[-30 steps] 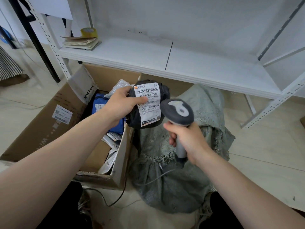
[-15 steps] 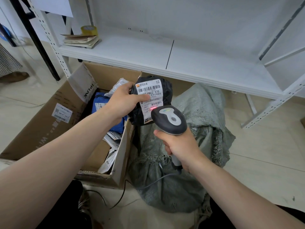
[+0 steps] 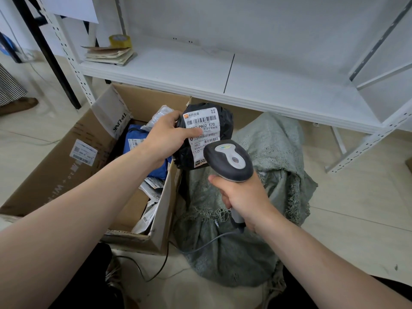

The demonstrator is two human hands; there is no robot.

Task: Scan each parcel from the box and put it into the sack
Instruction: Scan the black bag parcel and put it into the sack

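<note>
L hand (image 3: pixel 165 139) grasping black parcel (image 3: pixel 226 128), R hand (image 3: pixel 243 195) gripping scanner (image 3: pixel 227 161), label (image 3: pixel 204 132) btm hidden, sack (image 3: pixel 278 141) mouth prob. covered

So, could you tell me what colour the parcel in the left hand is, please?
Black parcel, white label; head view.

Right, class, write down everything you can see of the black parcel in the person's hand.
The black parcel is a rounded, lumpy bundle in crinkled, glossy plastic. A white label with barcodes and print covers its front, facing the camera. The left hand grips its left side, thumb across the label, holding it up above the box edge and the sack. The scanner hides the label's lower corner.
</note>
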